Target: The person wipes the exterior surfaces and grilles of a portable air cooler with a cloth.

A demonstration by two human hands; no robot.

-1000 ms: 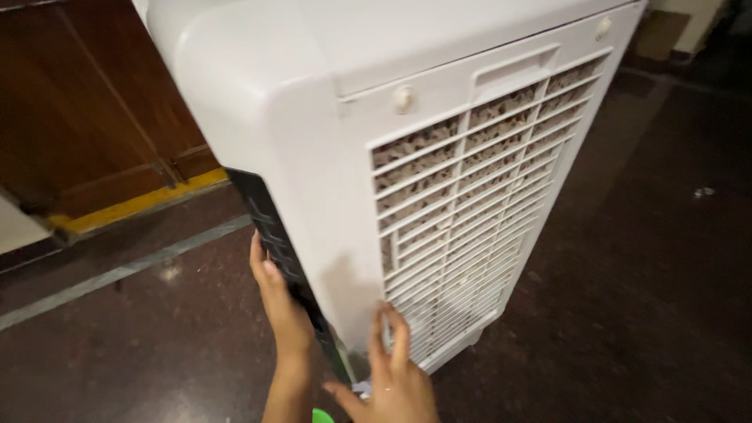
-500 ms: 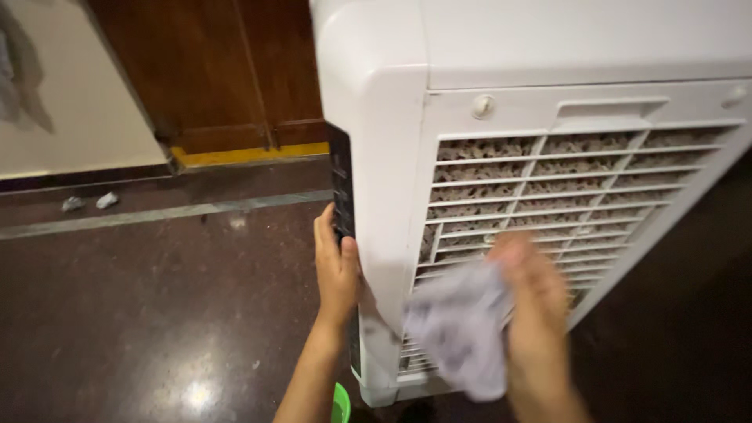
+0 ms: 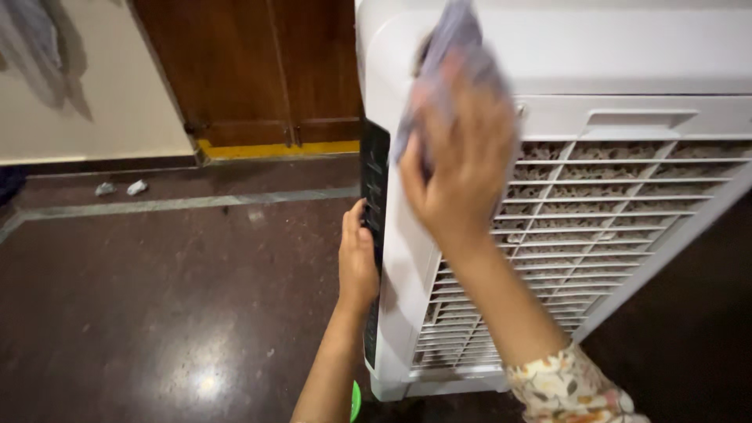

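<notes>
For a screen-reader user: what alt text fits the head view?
A right hand presses a grey cloth against the upper corner of a white air cooler, while the left hand rests on its dark side panel. Dark polished floor lies around.

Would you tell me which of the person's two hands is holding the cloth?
The right hand, raised against the cooler's top corner, clutches the cloth; the left hand is bare, resting on the dark side panel.

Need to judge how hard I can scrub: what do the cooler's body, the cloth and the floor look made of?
Cooler: looks like moulded white plastic, smooth and slightly glossy, with thin moulded grille slats. Cloth, in the right hand: soft thin fabric, pale grey, crumpled; blurred, so the weave is unclear. Floor: dark polished stone or terrazzo, speckled, with a bright light reflection.
</notes>
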